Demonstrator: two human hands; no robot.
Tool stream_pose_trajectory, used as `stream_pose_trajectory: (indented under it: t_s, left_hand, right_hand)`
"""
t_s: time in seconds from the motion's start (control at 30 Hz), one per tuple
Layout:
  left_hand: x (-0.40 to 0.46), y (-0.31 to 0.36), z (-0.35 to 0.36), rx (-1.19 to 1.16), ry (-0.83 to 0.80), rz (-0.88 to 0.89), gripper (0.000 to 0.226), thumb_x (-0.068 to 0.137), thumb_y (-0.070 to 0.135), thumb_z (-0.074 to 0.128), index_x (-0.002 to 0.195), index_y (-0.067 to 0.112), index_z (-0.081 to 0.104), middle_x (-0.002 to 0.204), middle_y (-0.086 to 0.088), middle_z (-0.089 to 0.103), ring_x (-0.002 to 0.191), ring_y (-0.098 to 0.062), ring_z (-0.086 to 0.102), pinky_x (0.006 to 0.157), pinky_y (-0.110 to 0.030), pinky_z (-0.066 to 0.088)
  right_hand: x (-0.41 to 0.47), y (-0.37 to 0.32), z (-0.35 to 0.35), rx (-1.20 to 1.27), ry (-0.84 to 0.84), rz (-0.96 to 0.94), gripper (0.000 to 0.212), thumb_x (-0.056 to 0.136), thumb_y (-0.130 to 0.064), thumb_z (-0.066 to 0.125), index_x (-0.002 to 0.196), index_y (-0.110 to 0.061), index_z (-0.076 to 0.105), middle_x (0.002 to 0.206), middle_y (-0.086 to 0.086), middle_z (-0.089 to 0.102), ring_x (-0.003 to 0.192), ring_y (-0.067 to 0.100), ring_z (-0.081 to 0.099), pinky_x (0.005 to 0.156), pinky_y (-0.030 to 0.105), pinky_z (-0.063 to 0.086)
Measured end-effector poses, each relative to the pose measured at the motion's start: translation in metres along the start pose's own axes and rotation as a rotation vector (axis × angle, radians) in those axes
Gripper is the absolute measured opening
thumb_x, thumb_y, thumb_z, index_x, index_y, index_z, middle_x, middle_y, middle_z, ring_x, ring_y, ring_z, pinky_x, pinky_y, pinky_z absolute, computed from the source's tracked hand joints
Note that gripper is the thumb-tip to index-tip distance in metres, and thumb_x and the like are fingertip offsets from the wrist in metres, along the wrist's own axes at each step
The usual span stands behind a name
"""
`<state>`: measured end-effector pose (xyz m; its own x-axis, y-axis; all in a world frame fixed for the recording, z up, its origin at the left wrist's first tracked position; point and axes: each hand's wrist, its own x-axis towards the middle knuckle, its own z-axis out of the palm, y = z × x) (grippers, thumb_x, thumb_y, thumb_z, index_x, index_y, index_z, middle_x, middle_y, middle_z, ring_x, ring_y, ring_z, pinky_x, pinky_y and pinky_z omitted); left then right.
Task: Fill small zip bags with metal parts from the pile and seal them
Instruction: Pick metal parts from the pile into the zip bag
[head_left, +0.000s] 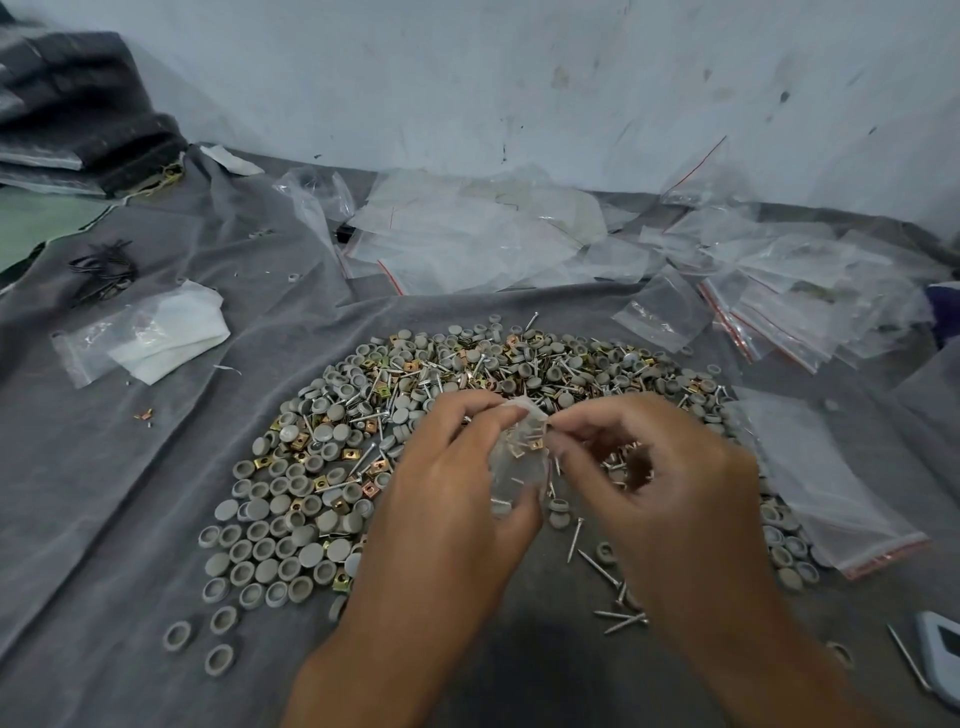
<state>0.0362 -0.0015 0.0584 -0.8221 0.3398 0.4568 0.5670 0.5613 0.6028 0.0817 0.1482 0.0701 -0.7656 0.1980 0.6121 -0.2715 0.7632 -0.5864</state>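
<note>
A wide pile of parts (363, 415) lies on the grey cloth: grey round caps, brass square clips and screws. Above its near edge my left hand (447, 499) grips a small clear zip bag (519, 462) with a few brass clips and screws inside. My right hand (660, 483) pinches the bag's top edge from the right, its other fingers curled. Both hands hide the parts beneath them.
Empty zip bags with red strips lie in heaps at the back (467, 239) and at the right (789, 301). One larger bag (831, 493) lies right of the pile. A white cloth on a bag (161, 332) sits left. A grey device (943, 660) lies bottom right.
</note>
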Motion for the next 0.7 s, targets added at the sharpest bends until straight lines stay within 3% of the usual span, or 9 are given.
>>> stream_pose_trajectory:
  t_s: [0.17,0.3,0.37,0.43,0.53,0.63,0.7]
  left_hand:
    - [0.001,0.000,-0.002,-0.020,0.039,-0.044,0.045,0.078,0.020,0.080,0.121,0.020,0.067,0.118,0.014,0.055,0.092,0.005,0.050,0.090,0.002,0.030]
    - [0.001,0.002,-0.006,-0.050,0.110,-0.058,0.041,0.080,0.017,0.078,0.120,0.020,0.068,0.117,0.014,0.056,0.099,0.012,0.049,0.091,0.004,0.027]
    - [0.002,0.003,-0.007,-0.065,0.141,-0.063,0.037,0.082,0.016,0.075,0.119,0.019,0.068,0.116,0.014,0.058,0.099,0.007,0.050,0.091,0.000,0.032]
    - [0.002,0.003,-0.008,-0.098,0.161,-0.079,0.034,0.086,0.017,0.071,0.120,0.021,0.069,0.115,0.015,0.058,0.094,0.003,0.052,0.090,-0.013,0.043]
    - [0.003,0.005,-0.010,-0.147,0.187,-0.119,0.033,0.088,0.021,0.065,0.121,0.026,0.068,0.112,0.020,0.057,0.087,0.002,0.052,0.079,-0.034,0.056]
    - [0.004,0.008,-0.013,-0.163,0.214,-0.136,0.032,0.089,0.021,0.062,0.120,0.029,0.068,0.112,0.023,0.058,0.087,0.001,0.054,0.079,-0.033,0.055]
    - [0.003,0.008,-0.013,-0.165,0.205,-0.144,0.033,0.088,0.017,0.062,0.118,0.029,0.069,0.113,0.021,0.059,0.082,-0.002,0.056,0.078,-0.028,0.053]
  right_hand:
    - [0.010,0.032,-0.015,0.068,0.074,0.229,0.007,0.087,-0.030,0.076,0.088,-0.035,0.071,0.084,-0.023,0.070,0.077,0.000,0.065,0.064,0.004,0.042]
    - [0.019,0.061,-0.026,0.042,0.111,0.429,0.009,0.093,-0.039,0.066,0.086,-0.033,0.066,0.083,-0.016,0.069,0.074,-0.001,0.061,0.060,0.012,0.042]
    - [0.020,0.072,-0.032,-0.002,0.083,0.503,0.015,0.095,-0.043,0.062,0.085,-0.032,0.064,0.078,-0.010,0.068,0.070,-0.004,0.059,0.060,0.022,0.040]
    - [0.019,0.080,-0.034,-0.061,0.020,0.532,0.023,0.098,-0.047,0.055,0.084,-0.031,0.063,0.075,-0.012,0.065,0.066,-0.006,0.055,0.058,0.028,0.037]
    - [0.018,0.086,-0.033,-0.137,-0.060,0.523,0.017,0.099,-0.039,0.056,0.085,-0.033,0.062,0.080,-0.014,0.066,0.071,-0.004,0.056,0.060,0.026,0.037]
    - [0.018,0.089,-0.028,-0.131,-0.086,0.528,0.011,0.092,-0.027,0.071,0.087,-0.033,0.064,0.083,-0.015,0.067,0.076,-0.006,0.059,0.061,0.018,0.039]
    - [0.017,0.090,-0.019,-0.144,-0.152,0.504,0.012,0.091,-0.030,0.072,0.084,-0.034,0.063,0.078,-0.015,0.065,0.073,-0.008,0.058,0.059,0.018,0.039]
